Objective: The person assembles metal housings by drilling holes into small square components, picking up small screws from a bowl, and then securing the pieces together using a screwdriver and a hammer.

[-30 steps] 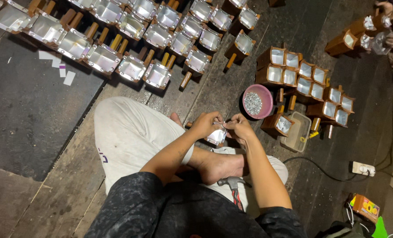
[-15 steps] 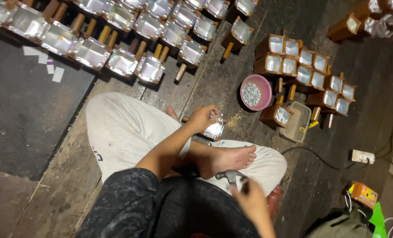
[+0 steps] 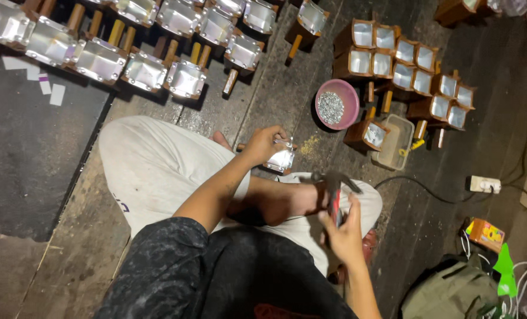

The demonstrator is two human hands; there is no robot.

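1. Far to the upper left of the grip, many finished pieces with shiny metal trays and wooden handles [image 3: 101, 59] lie in rows on the floor, and a dark mat [image 3: 21, 159] lies below them.
2. The left hand [image 3: 263, 143] is closed around a small wooden piece with a shiny metal tray [image 3: 282, 159]; the fingers hold it from above, and the piece stays just over the person's bare foot [image 3: 287, 198].
3. Above and to the right of this grip stands a pink bowl with small metal nails [image 3: 336, 104], near but not touching the held piece.
4. Just below and to the right of the left grip, the right hand [image 3: 343, 233] is closed around the red handle of a hammer [image 3: 334, 183]; the metal head points up and is close to the held piece, but apart from it.
5. To the right of the hammer is a clear plastic box [image 3: 395, 142], and more wooden pieces with metal trays [image 3: 414, 65] stand in a group above it.
6. Farther right, a white socket block [image 3: 484, 184] lies on the floor with a black cable [image 3: 420, 186].
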